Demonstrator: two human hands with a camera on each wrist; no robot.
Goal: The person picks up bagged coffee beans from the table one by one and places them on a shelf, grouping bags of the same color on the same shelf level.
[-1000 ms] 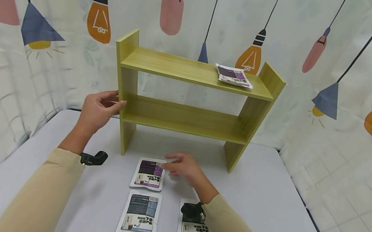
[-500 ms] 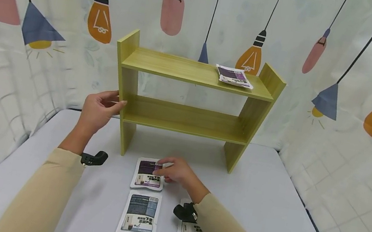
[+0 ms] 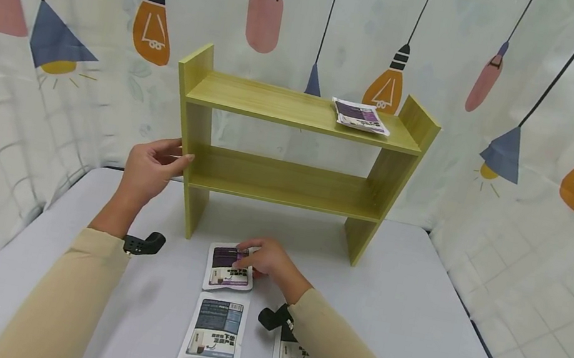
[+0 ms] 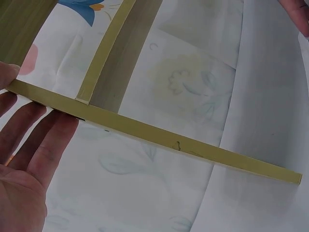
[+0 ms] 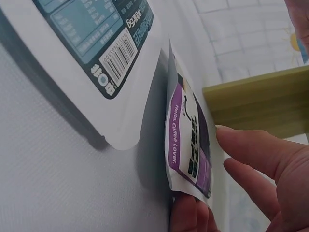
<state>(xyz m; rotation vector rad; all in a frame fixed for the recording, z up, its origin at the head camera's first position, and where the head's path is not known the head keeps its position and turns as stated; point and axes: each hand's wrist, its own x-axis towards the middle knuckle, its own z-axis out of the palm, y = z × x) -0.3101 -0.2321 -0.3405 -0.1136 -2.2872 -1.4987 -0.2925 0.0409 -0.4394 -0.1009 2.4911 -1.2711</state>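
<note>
My left hand (image 3: 150,172) holds the left side panel of a yellow-green wooden shelf (image 3: 286,182), thumb on the inner side and fingers outside. In the left wrist view the panel's edge (image 4: 159,137) runs between thumb and fingers. On the table, my right hand (image 3: 270,262) is at the right edge of a purple-and-white coffee pouch (image 3: 222,272). The right wrist view has fingers (image 5: 186,212) tucked under that pouch's edge, with the thumb over its printed face; the pouch (image 5: 186,140) looks tilted there. Whether the thumb presses on it is hard to see.
A blue-and-white pouch (image 3: 214,331) lies just in front of the purple one. Another blue pouch (image 3: 294,357) is partly covered by the right forearm. Purple pouches (image 3: 360,116) rest on the top shelf's right end. A patterned curtain (image 3: 301,23) surrounds the white table (image 3: 410,326).
My right hand has moved left over the purple pouch and got its fingers under the right edge; the pouch has tilted slightly. The left hand and shelf have stayed put.
</note>
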